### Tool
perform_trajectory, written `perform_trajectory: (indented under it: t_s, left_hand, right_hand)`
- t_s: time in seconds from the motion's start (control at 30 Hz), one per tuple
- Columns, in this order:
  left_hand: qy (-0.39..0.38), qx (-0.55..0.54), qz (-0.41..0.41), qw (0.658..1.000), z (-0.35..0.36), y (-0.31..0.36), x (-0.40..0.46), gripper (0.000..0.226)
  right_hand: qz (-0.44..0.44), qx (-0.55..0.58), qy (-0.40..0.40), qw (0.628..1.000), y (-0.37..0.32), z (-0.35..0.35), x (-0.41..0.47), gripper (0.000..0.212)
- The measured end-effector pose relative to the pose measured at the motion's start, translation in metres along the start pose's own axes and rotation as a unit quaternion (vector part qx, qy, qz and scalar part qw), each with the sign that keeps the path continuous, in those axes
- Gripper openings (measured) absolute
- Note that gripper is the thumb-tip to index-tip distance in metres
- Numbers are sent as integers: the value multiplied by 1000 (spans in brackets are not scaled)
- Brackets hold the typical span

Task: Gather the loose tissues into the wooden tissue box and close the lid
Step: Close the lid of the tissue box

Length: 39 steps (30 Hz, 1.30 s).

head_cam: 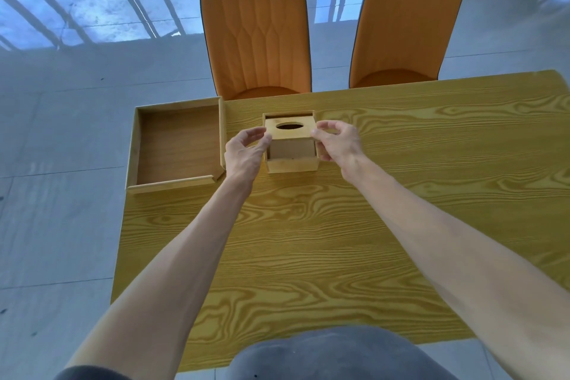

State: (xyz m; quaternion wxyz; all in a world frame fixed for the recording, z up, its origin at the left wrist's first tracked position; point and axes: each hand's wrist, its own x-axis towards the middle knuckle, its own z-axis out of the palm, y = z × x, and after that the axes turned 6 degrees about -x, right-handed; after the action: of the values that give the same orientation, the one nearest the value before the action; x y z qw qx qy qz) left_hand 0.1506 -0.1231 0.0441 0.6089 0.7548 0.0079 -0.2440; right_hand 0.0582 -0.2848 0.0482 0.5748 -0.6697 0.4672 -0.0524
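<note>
A square wooden tissue box (291,165) stands on the yellow wood-grain table (339,225), near its far edge. Its lid (290,132), a flat board with an oval hole, covers the far part of the opening, and the near part is uncovered. Through that gap I see a pale surface inside, but I cannot tell whether it is tissue. My left hand (245,152) pinches the lid's left edge and my right hand (337,142) pinches its right edge. No loose tissues show on the table.
An open, shallow wooden tray (177,146) lies at the table's far left corner, just left of my left hand. Two orange chairs (256,34) (407,18) stand behind the table. Grey tiled floor surrounds the table.
</note>
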Motion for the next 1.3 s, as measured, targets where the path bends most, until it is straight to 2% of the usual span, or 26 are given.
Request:
perform_trajectory:
  t_s: [0.27, 0.4, 0.57, 0.93, 1.03, 1.17, 1.3]
  left_hand:
    - [13, 37, 4, 999, -1, -23, -7, 30]
    - [20, 28, -34, 999, 2, -30, -2, 51]
    - [-4, 5, -90, 996, 0, -39, 5, 46]
    - [-49, 27, -110, 992, -5, -36, 12, 43]
    - [-78, 91, -112, 986, -7, -32, 13, 45]
    - [-134, 183, -118, 967, -11, -23, 15, 50]
    - [-172, 288, -81, 939, -16, -5, 10, 53]
  right_hand:
    - [-9, -94, 47, 994, 27, 4, -2, 55]
    - [-1, -98, 29, 995, 38, 7, 4, 65]
    - [12, -64, 6, 998, 48, 12, 7, 57]
    - [10, -73, -9, 997, 51, 10, 10, 49]
    - [9, -112, -13, 994, 45, 8, 8, 49]
    - [-31, -174, -14, 984, 30, 1, 3, 35]
    - [-82, -242, -30, 966, 11, -9, -8, 32]
